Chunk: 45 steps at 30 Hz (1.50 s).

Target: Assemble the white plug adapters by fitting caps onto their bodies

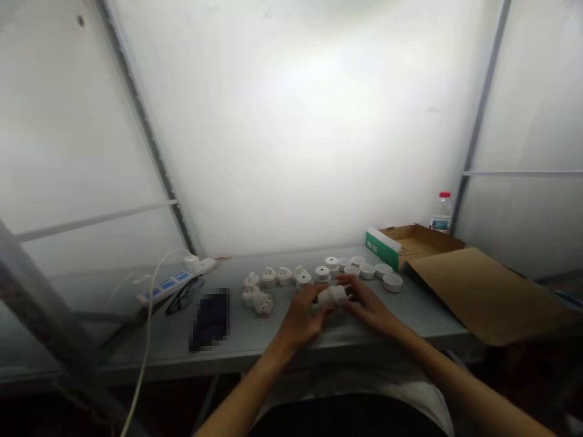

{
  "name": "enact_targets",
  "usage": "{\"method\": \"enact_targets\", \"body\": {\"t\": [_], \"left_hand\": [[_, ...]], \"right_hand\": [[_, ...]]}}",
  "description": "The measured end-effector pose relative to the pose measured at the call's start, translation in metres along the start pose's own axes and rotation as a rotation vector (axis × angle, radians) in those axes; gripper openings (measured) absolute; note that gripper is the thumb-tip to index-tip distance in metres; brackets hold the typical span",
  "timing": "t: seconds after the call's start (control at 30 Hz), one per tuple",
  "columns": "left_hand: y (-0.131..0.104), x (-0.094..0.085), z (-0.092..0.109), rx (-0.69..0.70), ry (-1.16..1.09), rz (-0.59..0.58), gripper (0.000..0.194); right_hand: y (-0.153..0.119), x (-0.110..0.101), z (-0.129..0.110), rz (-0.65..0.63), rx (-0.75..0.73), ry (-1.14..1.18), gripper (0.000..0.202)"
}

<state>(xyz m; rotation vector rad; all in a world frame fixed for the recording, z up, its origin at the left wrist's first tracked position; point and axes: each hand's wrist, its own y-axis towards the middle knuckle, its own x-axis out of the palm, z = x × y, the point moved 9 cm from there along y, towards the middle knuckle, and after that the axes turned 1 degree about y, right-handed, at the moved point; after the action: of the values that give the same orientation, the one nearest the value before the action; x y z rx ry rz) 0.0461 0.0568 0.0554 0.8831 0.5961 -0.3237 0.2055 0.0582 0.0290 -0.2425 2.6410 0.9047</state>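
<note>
left hand: the left hand (301,318) is curled around one end of a small white plastic cylindrical part (332,294), fingers closed on it just above the table.
right hand: the right hand (370,305) grips the other end of the same white part, fingers wrapped over its top; the two hands meet at the part.
held part: it lies on its side between both hands, over the near middle of the grey tabletop (255,334), in front of the rows of loose pieces.
left group: white plastic socket-shaped pieces (268,285) stand and lie in a loose cluster to the left of the hands; details too blurred to tell.
right group: round white plastic caps (368,270) sit in a short double row just beyond the hands, reaching toward the box.
box: an open brown cardboard box with a green-and-white end flap (421,241) stands at the back right, its long brown flap spread over the table edge.
bottle: a clear plastic bottle with a red cap (441,212) stands behind the box.
power strip: a white power strip with blue switches (170,285) lies at the left, a white cable (146,340) hanging off the front edge.
dark item: a blurred dark patch (210,318) lies near the strip; cannot tell what it is.
</note>
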Motion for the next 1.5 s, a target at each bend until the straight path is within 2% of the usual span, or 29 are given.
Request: {"method": "enact_targets", "body": {"t": [0.1,0.2,0.3,0.37,0.57,0.67,0.77,0.83,0.93,0.97,1.03,1.17,1.2,1.37,1.43,1.5], "left_hand": [[0.001,-0.002,-0.001,-0.007,-0.009,0.009,0.038],[0.0,-0.002,0.005,0.046,-0.013,-0.004,0.042],[-0.002,0.001,0.007,0.069,0.006,-0.019,0.043],[-0.002,0.001,0.005,0.049,0.016,-0.017,0.042],[0.0,0.001,0.001,0.005,0.006,-0.017,0.037],[-0.002,0.003,0.008,0.063,0.015,-0.033,0.038],[-0.004,0.004,0.014,0.108,0.07,-0.035,0.039],[-0.003,0.004,0.012,0.081,0.089,-0.026,0.041],[-0.001,0.001,0.005,0.001,0.062,-0.006,0.035],[0.0,-0.001,0.003,-0.013,0.049,-0.001,0.032],[0.001,-0.002,0.003,-0.007,0.031,-0.004,0.031],[-0.001,0.0,0.007,0.043,0.029,-0.029,0.039],[-0.002,0.001,0.008,0.058,0.038,-0.038,0.04],[-0.006,0.008,0.014,0.13,0.1,-0.086,0.041],[-0.005,0.009,0.013,0.113,0.123,-0.086,0.042],[-0.005,0.007,0.011,0.078,0.13,-0.075,0.041]], "right_hand": [[-0.001,0.003,-0.002,-0.036,-0.005,0.077,0.05],[0.0,0.001,0.011,-0.031,0.096,0.047,0.043],[0.001,0.002,0.022,-0.037,0.165,-0.032,0.057],[0.001,0.002,0.019,-0.033,0.14,-0.06,0.06],[0.001,0.003,-0.002,-0.041,-0.002,0.029,0.051],[0.001,0.002,0.012,-0.038,0.1,0.007,0.046],[0.001,0.002,0.029,-0.048,0.213,-0.011,0.063],[0.001,0.002,0.029,-0.036,0.194,-0.013,0.065],[0.002,0.002,0.016,-0.029,0.093,0.048,0.046],[0.002,0.003,0.011,-0.04,0.061,0.069,0.047],[0.001,0.005,0.004,-0.065,0.032,0.085,0.049],[0.001,0.003,0.005,-0.056,0.053,0.05,0.036],[0.001,0.003,0.009,-0.06,0.077,0.04,0.036],[-0.001,0.009,0.033,-0.119,0.245,0.011,0.062],[-0.001,0.009,0.034,-0.116,0.247,0.02,0.065],[-0.001,0.009,0.029,-0.101,0.219,0.038,0.059]]}}
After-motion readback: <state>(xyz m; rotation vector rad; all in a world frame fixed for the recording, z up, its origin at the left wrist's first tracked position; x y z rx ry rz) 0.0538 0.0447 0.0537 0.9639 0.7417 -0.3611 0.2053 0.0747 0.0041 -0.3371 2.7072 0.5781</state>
